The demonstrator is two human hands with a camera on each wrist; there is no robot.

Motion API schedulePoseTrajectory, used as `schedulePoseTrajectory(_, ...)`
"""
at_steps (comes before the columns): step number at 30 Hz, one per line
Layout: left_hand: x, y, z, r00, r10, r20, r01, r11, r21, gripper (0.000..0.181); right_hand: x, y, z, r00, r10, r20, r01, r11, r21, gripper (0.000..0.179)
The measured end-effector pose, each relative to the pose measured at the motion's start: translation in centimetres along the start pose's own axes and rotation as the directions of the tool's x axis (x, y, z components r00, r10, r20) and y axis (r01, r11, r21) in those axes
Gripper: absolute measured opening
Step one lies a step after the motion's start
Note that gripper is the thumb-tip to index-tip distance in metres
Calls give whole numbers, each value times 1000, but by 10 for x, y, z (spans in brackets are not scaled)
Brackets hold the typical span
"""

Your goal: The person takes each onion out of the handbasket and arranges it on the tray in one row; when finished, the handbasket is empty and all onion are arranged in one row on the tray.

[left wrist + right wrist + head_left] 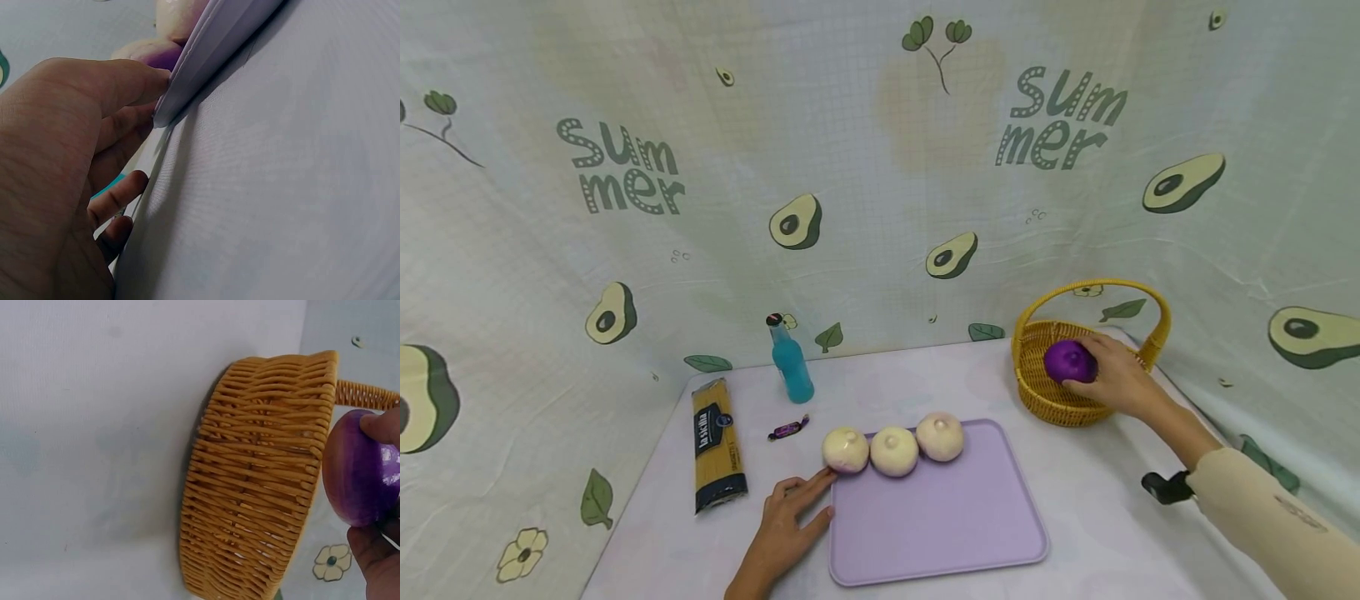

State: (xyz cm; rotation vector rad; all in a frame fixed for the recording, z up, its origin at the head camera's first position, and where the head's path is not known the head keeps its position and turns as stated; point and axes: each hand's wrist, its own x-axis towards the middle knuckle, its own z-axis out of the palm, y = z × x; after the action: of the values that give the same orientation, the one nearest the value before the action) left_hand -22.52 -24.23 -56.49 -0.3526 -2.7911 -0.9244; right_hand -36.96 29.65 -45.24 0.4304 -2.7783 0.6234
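Note:
My right hand (1108, 371) grips a round, shiny purple vegetable (1069, 362), thumb on one side and fingers on the other. It is held over the mouth of a yellow wicker basket (1060, 413); in the right wrist view the purple vegetable (356, 469) is beyond the basket's rim, apart from it. My left hand (786, 525) rests at the left edge of a lilac tray (936, 521), its fingertips touching the rim. Along the tray's far edge sit three white turnips, a left one (846, 450), a middle one (893, 452) and a right one (940, 436), with purple undersides in the left wrist view.
A pack of spaghetti (718, 446) lies at the table's left side. Right of it stand a blue bottle (793, 367) with a dark cap and a small purple wrapped candy (787, 429). The basket's tall handle (1093, 285) arches over its opening. A printed cloth (865, 167) hangs behind.

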Motion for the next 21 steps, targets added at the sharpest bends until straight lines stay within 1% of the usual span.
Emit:
schedulePoseTrajectory(5, 0, 0, 0, 1000, 0, 5, 0, 1000, 5, 48, -4, -4, -2, 1000, -19, -16, 19, 1000, -3, 86)
schedulePoseTrajectory(10, 1, -1, 0, 1000, 6, 8, -6, 1000, 14, 48, -9, -10, -6, 1000, -23, -13, 24, 1000, 17, 88)
schedulePoseTrajectory(16, 0, -1, -1, 1000, -11, 22, 11, 1000, 15, 48, -14, -17, -8, 998, -53, -28, 54, 998, 27, 86)
schedulePoseTrajectory(21, 0, -1, -1, 1000, -16, 24, 15, 1000, 13, 47, -17, -23, -10, 998, -55, -20, 56, 998, 39, 85)
